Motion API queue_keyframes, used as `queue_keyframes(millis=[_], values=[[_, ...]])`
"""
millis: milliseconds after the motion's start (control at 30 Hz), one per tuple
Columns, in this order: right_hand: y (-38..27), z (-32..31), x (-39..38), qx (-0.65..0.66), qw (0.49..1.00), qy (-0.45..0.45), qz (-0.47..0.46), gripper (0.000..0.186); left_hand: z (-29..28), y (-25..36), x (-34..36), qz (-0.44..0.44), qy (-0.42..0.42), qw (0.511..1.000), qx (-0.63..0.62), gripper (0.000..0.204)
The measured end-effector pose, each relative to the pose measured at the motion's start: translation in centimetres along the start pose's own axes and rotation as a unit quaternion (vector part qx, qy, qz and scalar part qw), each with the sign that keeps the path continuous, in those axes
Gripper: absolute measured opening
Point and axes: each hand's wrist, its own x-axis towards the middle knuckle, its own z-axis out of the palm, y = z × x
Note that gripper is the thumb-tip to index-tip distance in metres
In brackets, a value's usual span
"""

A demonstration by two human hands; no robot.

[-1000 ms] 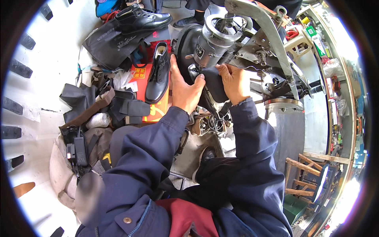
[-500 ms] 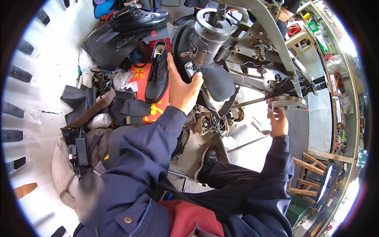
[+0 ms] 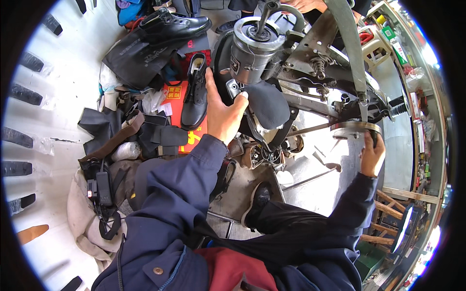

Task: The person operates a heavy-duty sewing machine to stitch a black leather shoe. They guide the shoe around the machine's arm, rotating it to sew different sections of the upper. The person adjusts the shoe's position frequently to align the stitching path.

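Two dark blue sleeves (image 3: 170,182), yours, at the near end. One black power adapter (image 3: 103,189), to your left, on a heap of cloth and bags. One stool with wooden legs (image 3: 388,211), to your right. One left hand (image 3: 225,116), thumb and forefinger spread wide, the thumb tip beside the machine's small metal foot; whether you grip anything with the hidden fingers, you cannot tell. One right hand (image 3: 373,153), your fingers curled onto the rim of the metal handwheel (image 3: 347,128). One black rounded piece (image 3: 267,106), on the machine, just right of your left thumb and below the metal cylinder (image 3: 252,60). One brown strap (image 3: 131,130), among dark scraps (image 3: 104,123) at left. One red box (image 3: 175,114), left of your left hand, one black laced shoe (image 3: 195,99) upon it. One further black shoe (image 3: 177,26), on a black bag (image 3: 141,56), farthest.
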Motion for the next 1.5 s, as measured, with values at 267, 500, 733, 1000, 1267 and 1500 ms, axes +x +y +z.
queue_keyframes(millis=[267, 500, 733, 1000, 1267, 1500], values=[[11.8, -0.3, 1.0, -0.112, 0.99, 0.01, 0.082, 0.02, -0.4, -0.4, 0.3, 0.005, -0.006, 0.999, 0.036, 0.098], [1.3, 6.6, -3.9, 0.012, 0.966, -0.212, 0.149, 0.02, -0.5, -1.4, 0.5, 0.029, 0.0, 0.998, 0.052, 0.098], [2.7, -1.8, 1.2, -0.006, 0.998, 0.031, 0.052, 0.014, -0.9, -1.2, 1.0, -0.016, -0.035, 0.999, -0.022, 0.098], [5.9, 6.0, -3.0, 0.013, 0.946, -0.245, 0.213, 0.024, -1.1, -0.1, 0.8, 0.005, -0.038, 0.999, 0.031, 0.1], [-0.1, -1.0, 0.4, 0.025, 0.999, 0.01, 0.02, 0.023, -1.3, 0.3, 0.8, -0.018, -0.053, 0.998, 0.003, 0.101], [10.5, 2.0, -1.1, -0.146, 0.977, -0.06, 0.145, 0.024, -1.5, -0.7, 1.4, 0.008, -0.052, 0.998, 0.021, 0.102]])
